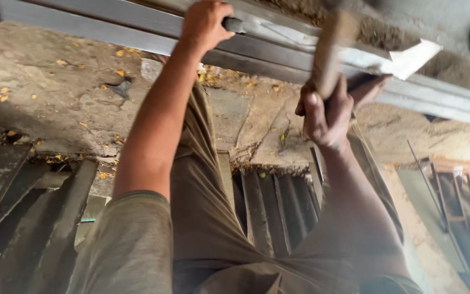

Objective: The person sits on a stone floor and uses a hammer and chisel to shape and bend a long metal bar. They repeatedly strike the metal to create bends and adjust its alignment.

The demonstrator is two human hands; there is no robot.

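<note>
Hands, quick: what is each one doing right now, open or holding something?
Left hand: closed around a dark rod-like tool set against the long metal bar.
Right hand: closed around the wooden handle of a blurred tool, probably a hammer.

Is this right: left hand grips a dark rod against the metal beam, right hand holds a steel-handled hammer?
Not quite. The head view shows the right hand around a wooden handle, not steel. The left hand does grip the dark rod at the metal beam.
</note>
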